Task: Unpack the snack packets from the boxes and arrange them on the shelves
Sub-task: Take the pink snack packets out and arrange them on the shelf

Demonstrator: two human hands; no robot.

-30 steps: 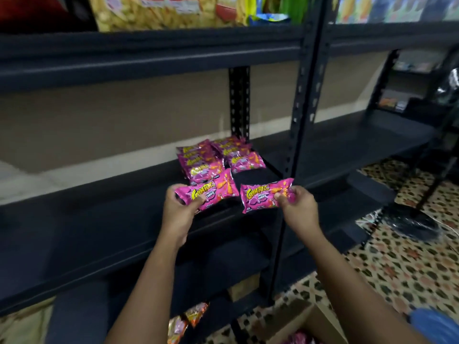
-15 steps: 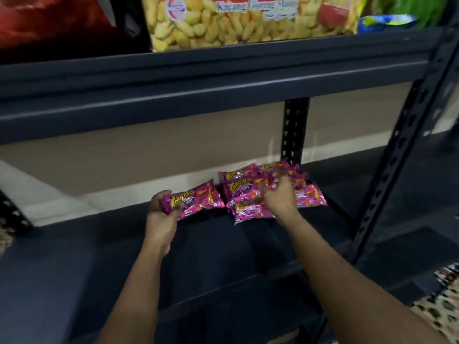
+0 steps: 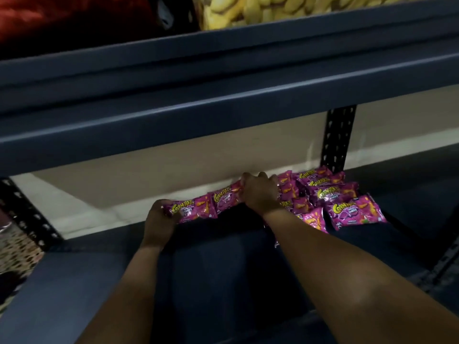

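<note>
head view — left hand (image 3: 159, 220) fingers pinch one pink packet (image 3: 192, 210), right hand (image 3: 259, 192) fingers grip a second packet (image 3: 226, 196) — both low over the dark shelf (image 3: 99, 281), beside the packet pile (image 3: 330, 197).

We read "Cornitoz" in yellow letters, with "Chilli Cheese" in small white print beneath, on the pink packet at the front right of the pile (image 3: 356, 214), and the same brand name on the left-hand packet (image 3: 191, 209) and the packet beside it (image 3: 226, 196), both lying on the dark shelf (image 3: 223, 269). The name shows again, partly cut off, on the packets at the back of the pile (image 3: 323, 184). Smaller print near the bottom edges of these packets is too blurred for us to read, and the yellow snack bag (image 3: 273, 11) on the upper shelf shows us no legible lettering.
</note>
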